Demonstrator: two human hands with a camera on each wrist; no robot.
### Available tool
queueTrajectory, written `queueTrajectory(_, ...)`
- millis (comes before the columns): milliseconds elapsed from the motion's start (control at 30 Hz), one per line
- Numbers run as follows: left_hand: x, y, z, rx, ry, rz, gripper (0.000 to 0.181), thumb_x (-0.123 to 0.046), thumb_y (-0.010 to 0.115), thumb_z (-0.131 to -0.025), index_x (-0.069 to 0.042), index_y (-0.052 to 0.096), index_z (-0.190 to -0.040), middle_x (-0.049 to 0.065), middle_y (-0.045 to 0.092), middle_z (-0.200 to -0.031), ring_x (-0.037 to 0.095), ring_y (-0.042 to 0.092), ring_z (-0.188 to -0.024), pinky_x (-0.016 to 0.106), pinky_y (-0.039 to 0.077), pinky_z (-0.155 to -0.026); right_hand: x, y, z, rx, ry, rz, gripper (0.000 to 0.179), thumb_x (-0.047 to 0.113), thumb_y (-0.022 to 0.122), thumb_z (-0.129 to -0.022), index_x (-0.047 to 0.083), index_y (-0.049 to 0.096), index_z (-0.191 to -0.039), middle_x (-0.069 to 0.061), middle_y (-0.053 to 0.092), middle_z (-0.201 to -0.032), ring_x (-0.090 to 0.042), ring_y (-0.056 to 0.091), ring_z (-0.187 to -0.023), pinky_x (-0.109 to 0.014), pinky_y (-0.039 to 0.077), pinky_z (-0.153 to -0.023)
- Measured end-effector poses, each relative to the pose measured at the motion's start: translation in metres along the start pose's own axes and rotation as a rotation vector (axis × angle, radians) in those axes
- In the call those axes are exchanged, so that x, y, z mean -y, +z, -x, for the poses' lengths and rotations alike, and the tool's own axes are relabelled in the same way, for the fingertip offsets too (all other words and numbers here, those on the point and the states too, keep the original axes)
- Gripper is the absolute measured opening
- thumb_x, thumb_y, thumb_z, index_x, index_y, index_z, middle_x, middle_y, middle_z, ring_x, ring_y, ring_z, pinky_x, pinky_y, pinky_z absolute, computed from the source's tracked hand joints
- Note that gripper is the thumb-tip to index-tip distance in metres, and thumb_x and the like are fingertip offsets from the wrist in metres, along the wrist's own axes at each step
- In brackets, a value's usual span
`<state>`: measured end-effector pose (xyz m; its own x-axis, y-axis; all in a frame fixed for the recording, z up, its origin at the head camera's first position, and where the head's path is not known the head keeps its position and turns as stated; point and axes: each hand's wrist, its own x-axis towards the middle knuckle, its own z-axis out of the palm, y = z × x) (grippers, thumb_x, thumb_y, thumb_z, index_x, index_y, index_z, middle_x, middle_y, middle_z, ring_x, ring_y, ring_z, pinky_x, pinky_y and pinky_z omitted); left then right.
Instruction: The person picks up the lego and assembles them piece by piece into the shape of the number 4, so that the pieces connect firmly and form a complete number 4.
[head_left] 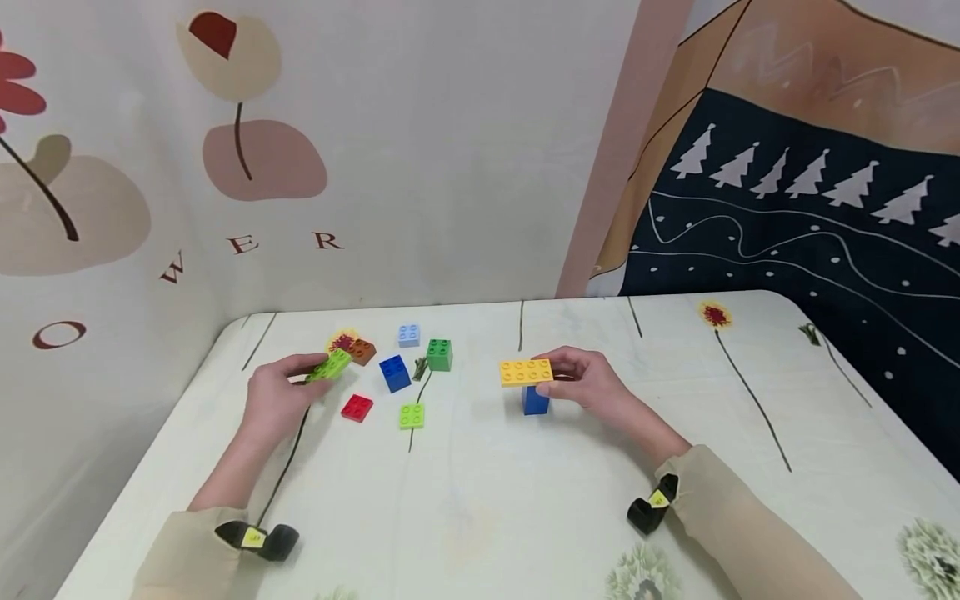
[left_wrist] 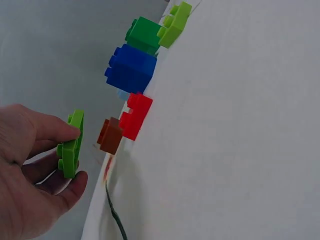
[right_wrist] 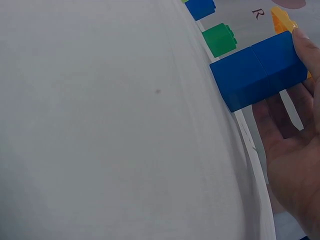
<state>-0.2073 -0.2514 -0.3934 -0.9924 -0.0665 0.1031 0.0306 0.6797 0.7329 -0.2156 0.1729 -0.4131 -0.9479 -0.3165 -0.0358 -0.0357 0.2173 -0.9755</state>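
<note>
My left hand [head_left: 273, 396] pinches a flat lime-green brick [head_left: 330, 365] between thumb and fingers, raised above the table at the left. In the left wrist view the studs of that brick [left_wrist: 73, 145] face the palm. On the right, my right hand [head_left: 592, 383] grips the right end of a flat yellow brick [head_left: 517, 372]. The yellow brick lies across the top of a blue stack [head_left: 535, 402] and overhangs it to the left. In the right wrist view the stack [right_wrist: 260, 71] shows as two blue bricks, with the thumb near its top.
Between the hands lie a brown brick [head_left: 363, 352], a light blue brick [head_left: 408, 335], a dark blue brick [head_left: 394, 373], a green brick [head_left: 439, 355], a red brick [head_left: 357, 407] and another lime-green brick [head_left: 412, 416]. A patterned white cloth [head_left: 480, 500] covers the table.
</note>
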Motion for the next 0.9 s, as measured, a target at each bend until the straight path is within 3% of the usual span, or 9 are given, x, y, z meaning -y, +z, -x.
queueTrajectory(300,-0.036,0.006,0.003,0.02,0.0,0.06,0.039,-0.011,0.067,-0.087,-0.007,0.062,-0.125,0.019,0.053,-0.127,0.033,0.059,-0.101,0.012,0.049,-0.067,0.001,0.0,0.0,-0.001,0.012,-0.004,0.047,0.023,0.079,-0.078,0.01,0.062,-0.12,-0.008,0.065,-0.117,-0.023,0.061,-0.107,-0.031,0.053,-0.083)
queueTrajectory(567,-0.059,0.017,0.004,0.05,0.028,0.149,0.037,-0.012,0.068,-0.087,-0.011,0.063,-0.124,0.01,0.052,-0.131,0.029,0.057,-0.11,0.014,0.05,-0.075,-0.001,0.001,0.0,-0.002,0.015,0.003,0.047,0.024,0.079,-0.078,0.011,0.062,-0.119,-0.007,0.065,-0.117,-0.021,0.061,-0.106,-0.032,0.053,-0.083)
queueTrajectory(867,-0.081,0.033,0.007,0.14,0.03,0.26,0.038,-0.01,0.071,-0.085,-0.013,0.065,-0.123,0.006,0.055,-0.127,0.023,0.058,-0.102,0.013,0.049,-0.078,-0.001,0.0,-0.001,-0.009,0.015,0.007,0.048,0.025,0.079,-0.077,0.012,0.063,-0.119,-0.006,0.065,-0.117,-0.02,0.061,-0.106,-0.032,0.053,-0.083)
queueTrajectory(900,-0.083,0.035,0.007,0.15,0.023,0.269,0.039,-0.01,0.072,-0.084,-0.014,0.065,-0.123,0.005,0.055,-0.126,0.022,0.059,-0.102,0.012,0.049,-0.073,-0.001,0.0,-0.001,-0.009,0.013,0.006,0.047,0.025,0.079,-0.077,0.012,0.063,-0.12,-0.006,0.065,-0.117,-0.02,0.061,-0.106,-0.032,0.053,-0.083)
